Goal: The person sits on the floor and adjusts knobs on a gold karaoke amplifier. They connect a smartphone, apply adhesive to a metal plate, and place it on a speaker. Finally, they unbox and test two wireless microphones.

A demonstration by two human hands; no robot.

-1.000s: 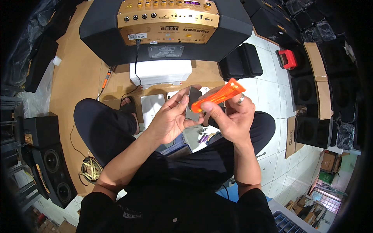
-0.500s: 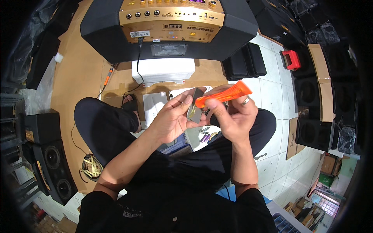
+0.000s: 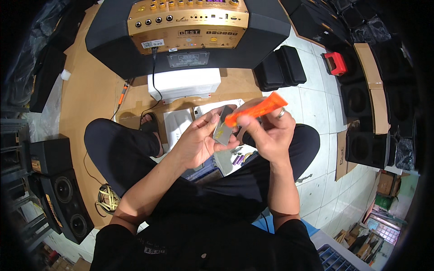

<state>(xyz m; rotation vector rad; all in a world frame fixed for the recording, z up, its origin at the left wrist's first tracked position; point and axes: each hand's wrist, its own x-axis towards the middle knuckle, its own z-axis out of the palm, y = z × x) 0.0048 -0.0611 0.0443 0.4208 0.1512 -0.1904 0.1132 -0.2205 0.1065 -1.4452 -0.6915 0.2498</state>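
My left hand (image 3: 195, 143) is closed around a small grey rectangular block (image 3: 222, 132), its flat face turned up toward me. Yellow paste-like streaks lie on that face. An orange squeeze tube (image 3: 261, 109), flat and wide at its far end, is gripped between the thumb and fingers of my right hand (image 3: 271, 139). The tube's narrow end points left, right beside the block's upper part; whether it touches cannot be made out. Both hands are close together above my crossed legs.
A large black speaker with a gold control panel (image 3: 190, 29) stands ahead by a white foam block (image 3: 183, 84). Below my hands lie purple cylinders (image 3: 238, 159). A black cable (image 3: 153, 81) hangs from the speaker. Black cases (image 3: 280, 67) and a red object (image 3: 334, 64) sit at right.
The grey block has tipped slightly, so more of its streaked face shows. The tube stays beside it in my right hand. The whole view has shifted a little.
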